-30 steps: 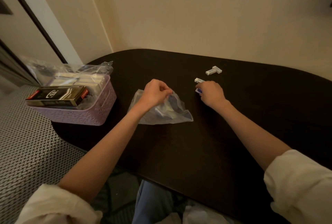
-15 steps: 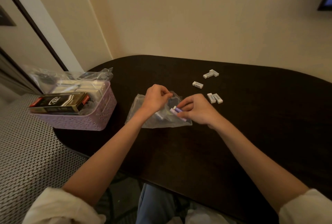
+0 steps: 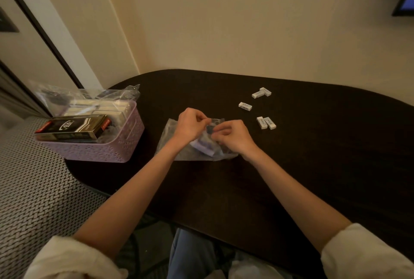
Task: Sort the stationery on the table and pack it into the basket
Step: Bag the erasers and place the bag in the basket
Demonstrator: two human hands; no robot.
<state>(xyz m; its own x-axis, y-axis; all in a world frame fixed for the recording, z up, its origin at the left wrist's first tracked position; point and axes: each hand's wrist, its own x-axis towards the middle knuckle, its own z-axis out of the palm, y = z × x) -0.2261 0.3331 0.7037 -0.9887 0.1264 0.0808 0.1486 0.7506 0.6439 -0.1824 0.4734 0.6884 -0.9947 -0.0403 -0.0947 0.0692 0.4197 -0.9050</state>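
Both hands curled, left hand (image 3: 190,124) beside right hand (image 3: 233,136).

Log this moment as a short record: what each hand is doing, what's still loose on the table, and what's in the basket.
left hand: pinches plastic bag at its top edge
right hand: grips the bag's mouth
in bag: purple-and-white eraser
loose on table: five white erasers
basket: holds black box and bagged items
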